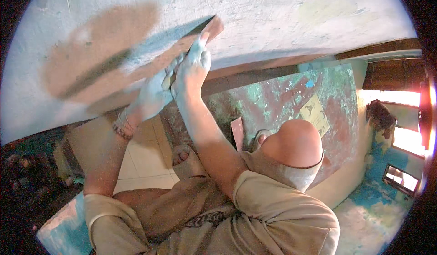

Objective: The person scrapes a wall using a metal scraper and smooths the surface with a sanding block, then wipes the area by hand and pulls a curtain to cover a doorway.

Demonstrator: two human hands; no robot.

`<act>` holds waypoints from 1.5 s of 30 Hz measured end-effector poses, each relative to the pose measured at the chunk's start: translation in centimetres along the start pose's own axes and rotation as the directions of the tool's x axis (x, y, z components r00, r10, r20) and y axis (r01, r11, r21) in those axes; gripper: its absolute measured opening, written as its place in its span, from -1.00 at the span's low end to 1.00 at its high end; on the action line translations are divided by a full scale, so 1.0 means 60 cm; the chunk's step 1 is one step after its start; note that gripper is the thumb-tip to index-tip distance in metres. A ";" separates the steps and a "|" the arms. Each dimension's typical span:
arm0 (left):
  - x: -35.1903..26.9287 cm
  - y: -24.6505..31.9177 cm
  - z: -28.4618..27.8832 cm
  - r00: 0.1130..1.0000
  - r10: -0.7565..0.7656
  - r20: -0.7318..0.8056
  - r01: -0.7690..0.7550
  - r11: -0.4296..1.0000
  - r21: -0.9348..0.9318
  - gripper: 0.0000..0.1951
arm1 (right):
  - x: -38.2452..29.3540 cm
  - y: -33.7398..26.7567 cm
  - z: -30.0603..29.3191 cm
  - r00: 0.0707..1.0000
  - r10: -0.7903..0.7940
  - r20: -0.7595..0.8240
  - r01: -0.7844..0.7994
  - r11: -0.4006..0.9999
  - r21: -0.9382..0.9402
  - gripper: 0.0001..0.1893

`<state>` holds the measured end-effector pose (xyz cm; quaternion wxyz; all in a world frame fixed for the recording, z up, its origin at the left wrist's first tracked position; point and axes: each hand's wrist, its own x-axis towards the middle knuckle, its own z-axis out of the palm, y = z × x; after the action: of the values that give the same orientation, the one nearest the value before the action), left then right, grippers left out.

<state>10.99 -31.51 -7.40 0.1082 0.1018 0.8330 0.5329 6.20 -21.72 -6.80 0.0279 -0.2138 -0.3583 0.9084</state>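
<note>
In front of me the pale, rough wall (259, 19) fills the upper part of the view. My right hand (195, 62), coated in whitish dust, grips a flat scraper-like blade (215, 28), whose far edge lies at the wall surface. My left hand (155, 93), also dusty and with bracelets at the wrist, is beside the right hand, partly behind it. A small yellowish piece (166, 82) shows between its fingers; what it is I cannot tell. Shadows of the hands and tool fall on the wall.
Below the wall is a paint-stained green and reddish surface (273, 94) bearing a yellowish printed sheet (315, 113) and a pinkish flat piece (237, 134). My bent knee and sandalled feet are near it. Pale floor tiles (146, 159) show at left. A framed mirror (401, 179) is at far right.
</note>
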 end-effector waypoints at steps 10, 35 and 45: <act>-0.021 -0.038 0.011 0.969 -0.230 0.087 0.216 0.966 0.142 -0.55 | -0.001 0.050 -0.029 0.997 0.061 -0.051 -0.064 0.997 -0.050 -0.56; -0.018 -0.019 0.016 0.993 -0.108 -0.051 0.106 0.994 -0.037 -0.60 | -0.001 0.027 -0.010 0.993 -0.093 -0.079 0.060 0.939 -0.339 -0.55; -0.012 0.013 0.007 0.996 -0.082 -0.043 0.087 0.989 0.123 -0.54 | -0.011 0.009 0.000 0.993 0.103 -0.059 -0.112 0.977 -0.179 -0.53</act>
<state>11.83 -31.04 -6.78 0.1085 0.0629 0.8701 0.4766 6.84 -22.27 -6.91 -0.0322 -0.2568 -0.4267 0.8665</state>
